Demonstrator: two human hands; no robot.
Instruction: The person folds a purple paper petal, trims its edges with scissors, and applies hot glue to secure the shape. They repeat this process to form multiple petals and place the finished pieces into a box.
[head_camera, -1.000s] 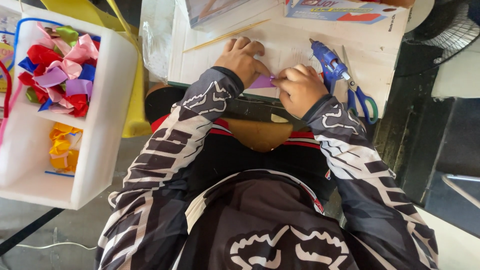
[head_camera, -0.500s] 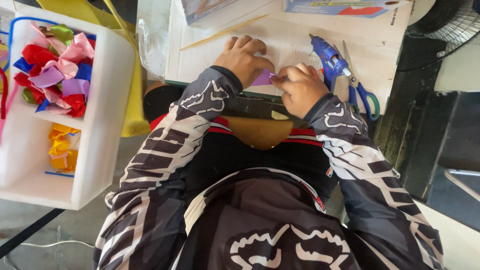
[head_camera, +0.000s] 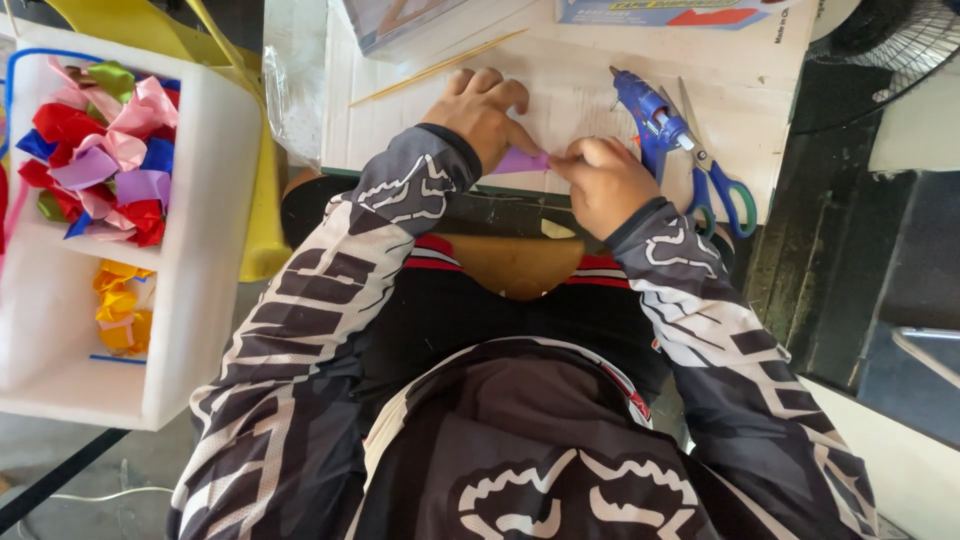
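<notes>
A small purple paper piece (head_camera: 522, 161) lies on the pale cardboard work surface (head_camera: 580, 90) near its front edge. My left hand (head_camera: 483, 118) presses down on its left end with fingers curled over it. Closed into a loose fist, my right hand (head_camera: 600, 182) pinches the paper's right end. Both arms wear black and white patterned sleeves. Most of the paper is hidden under the two hands.
A blue glue gun (head_camera: 645, 118) and blue-and-green-handled scissors (head_camera: 718, 180) lie right of my right hand. A thin wooden stick (head_camera: 437, 68) lies behind my left hand. A white foam box (head_camera: 200, 200) at left holds several coloured folded papers (head_camera: 100, 150). A fan (head_camera: 880, 40) stands at the far right.
Both hands have stayed on the purple paper with only small finger shifts; the view has shifted slightly.
</notes>
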